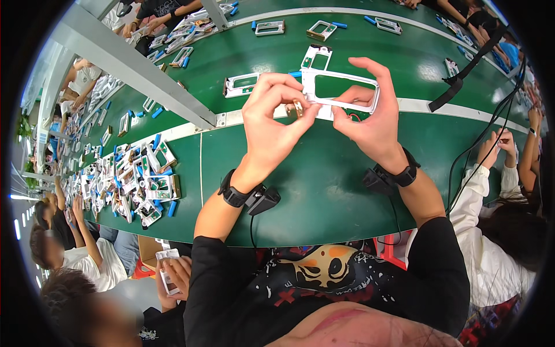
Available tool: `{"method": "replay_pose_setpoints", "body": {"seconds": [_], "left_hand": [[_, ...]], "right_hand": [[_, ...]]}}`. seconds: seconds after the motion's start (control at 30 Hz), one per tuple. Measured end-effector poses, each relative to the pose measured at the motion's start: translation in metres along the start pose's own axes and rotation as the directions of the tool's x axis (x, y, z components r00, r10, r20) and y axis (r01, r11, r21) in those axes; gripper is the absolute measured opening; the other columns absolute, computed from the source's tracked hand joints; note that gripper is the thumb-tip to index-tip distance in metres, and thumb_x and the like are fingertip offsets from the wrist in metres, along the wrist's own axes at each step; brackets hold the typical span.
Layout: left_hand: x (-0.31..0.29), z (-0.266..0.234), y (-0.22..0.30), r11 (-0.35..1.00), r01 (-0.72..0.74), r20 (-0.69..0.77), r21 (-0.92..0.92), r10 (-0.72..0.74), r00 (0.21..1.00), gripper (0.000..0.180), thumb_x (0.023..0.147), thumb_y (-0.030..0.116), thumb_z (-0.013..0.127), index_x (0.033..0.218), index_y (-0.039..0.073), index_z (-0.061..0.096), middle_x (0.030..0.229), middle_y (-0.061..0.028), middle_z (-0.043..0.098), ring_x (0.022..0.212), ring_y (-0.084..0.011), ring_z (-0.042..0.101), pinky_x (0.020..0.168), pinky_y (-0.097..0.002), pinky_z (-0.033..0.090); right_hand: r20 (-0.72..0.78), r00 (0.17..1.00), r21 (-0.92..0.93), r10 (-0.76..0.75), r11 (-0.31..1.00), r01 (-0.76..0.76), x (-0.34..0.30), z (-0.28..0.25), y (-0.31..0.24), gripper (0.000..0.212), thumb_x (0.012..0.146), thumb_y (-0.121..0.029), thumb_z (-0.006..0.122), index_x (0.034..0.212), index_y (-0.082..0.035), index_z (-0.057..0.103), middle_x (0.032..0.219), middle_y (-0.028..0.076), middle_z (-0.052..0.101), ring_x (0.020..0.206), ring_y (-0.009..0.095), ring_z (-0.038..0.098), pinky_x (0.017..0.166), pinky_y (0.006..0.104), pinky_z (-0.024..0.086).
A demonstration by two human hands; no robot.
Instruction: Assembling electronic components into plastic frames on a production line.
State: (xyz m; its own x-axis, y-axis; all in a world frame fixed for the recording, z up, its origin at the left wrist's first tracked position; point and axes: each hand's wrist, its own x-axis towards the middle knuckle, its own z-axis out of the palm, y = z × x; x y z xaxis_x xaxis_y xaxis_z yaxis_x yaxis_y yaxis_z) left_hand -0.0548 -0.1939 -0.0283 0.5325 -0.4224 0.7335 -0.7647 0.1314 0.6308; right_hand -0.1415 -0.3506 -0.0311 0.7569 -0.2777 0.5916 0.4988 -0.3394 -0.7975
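**Both hands on a white frame above the green worktop**

- Right hand (370,124) grips a white rectangular frame (347,92) along its right end and lower edge; index finger hooked over the top right corner, thumb under the lower rail. Frame held up off the worktop (324,191), roughly above the white stripe (451,108) that runs across it.
- Left hand (272,118) closed in a pinch: thumb and fingertips meet at the frame's lower left corner, on a small brass-coloured part (298,108). Cannot tell whether the part is already seated in the frame.
- A bit of red wire (354,117) shows just below the frame, by the right palm.
- Black wrist straps on both forearms, each with a small black box and cable; left one (250,198), right one (388,176).
- Beyond the hands, toward the far edge: more white frames lying flat, one (243,84) just left of the held one, another (317,56) behind it.
- Left end of the worktop: a heap of frames and blue cylinders (141,182).
- A grey metal beam (133,66) crosses the far left corner.
- Other people sit along both sides; one at the near left edge holds a white frame (166,272).
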Motion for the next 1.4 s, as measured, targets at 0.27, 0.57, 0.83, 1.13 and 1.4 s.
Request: {"method": "replay_pose_setpoints", "body": {"seconds": [0.27,0.57,0.83,1.13,1.4], "left_hand": [[0.0,0.003,-0.002,0.997,-0.027,-0.076,0.074,0.033,0.997,0.024,0.07,-0.009,0.071,0.09,-0.001,0.062,0.093,-0.0099,0.058,0.079,-0.0173,0.061,0.069,-0.0281,0.052],[0.001,-0.001,0.001,0.975,-0.068,0.008,0.214,0.068,0.998,0.025,0.071,-0.009,0.068,0.091,0.0,0.057,0.09,-0.0099,0.06,0.076,-0.0159,0.063,0.067,-0.0281,0.053],[-0.004,0.002,0.019,0.977,0.209,0.012,-0.035,-0.209,0.978,0.03,0.078,-0.007,0.066,0.101,0.0,0.048,0.09,-0.0067,0.062,0.081,-0.0104,0.065,0.069,-0.024,0.055],[-0.008,0.005,0.018,0.983,0.18,0.008,-0.039,-0.18,0.984,0.033,0.082,-0.007,0.062,0.107,0.001,0.044,0.088,-0.0095,0.066,0.083,-0.014,0.067,0.069,-0.0241,0.055],[-0.013,0.017,0.01,0.944,0.244,0.066,-0.222,-0.235,0.97,0.042,0.092,-0.003,0.051,0.13,0.0,0.034,0.105,-0.0195,0.067,0.089,-0.0202,0.068,0.078,-0.0299,0.054]], "right_hand": [[0.021,1.0,-0.033,-0.017,0.999,0.018,-0.001,0.001,-0.001,0.061,0.071,0.008,0.066,0.123,-0.002,0.038,0.076,0.009,0.065,0.077,0.017,0.068,0.072,0.0268,0.055],[0.054,0.997,-0.089,-0.059,0.994,0.064,-0.004,0.002,-0.003,0.056,0.072,0.009,0.067,0.119,-0.002,0.039,0.077,0.01,0.067,0.074,0.017,0.069,0.07,0.0253,0.055],[0.066,0.993,0.162,0.096,0.981,-0.105,0.0,-0.002,-0.008,0.062,0.07,0.003,0.071,0.123,-0.004,0.039,0.077,0.007,0.065,0.074,0.014,0.067,0.071,0.0254,0.052],[-0.031,0.997,-0.059,-0.065,0.996,0.063,0.002,0.003,-0.004,0.066,0.067,0.0,0.075,0.123,-0.006,0.042,0.069,0.0,0.053,0.063,0.008,0.057,0.066,0.0236,0.05],[-0.043,0.999,-0.108,0.016,0.994,-0.021,0.003,-0.005,0.001,0.061,0.065,0.0,0.076,0.117,-0.005,0.046,0.065,-0.001,0.049,0.062,0.006,0.056,0.059,0.0196,0.047]]}}
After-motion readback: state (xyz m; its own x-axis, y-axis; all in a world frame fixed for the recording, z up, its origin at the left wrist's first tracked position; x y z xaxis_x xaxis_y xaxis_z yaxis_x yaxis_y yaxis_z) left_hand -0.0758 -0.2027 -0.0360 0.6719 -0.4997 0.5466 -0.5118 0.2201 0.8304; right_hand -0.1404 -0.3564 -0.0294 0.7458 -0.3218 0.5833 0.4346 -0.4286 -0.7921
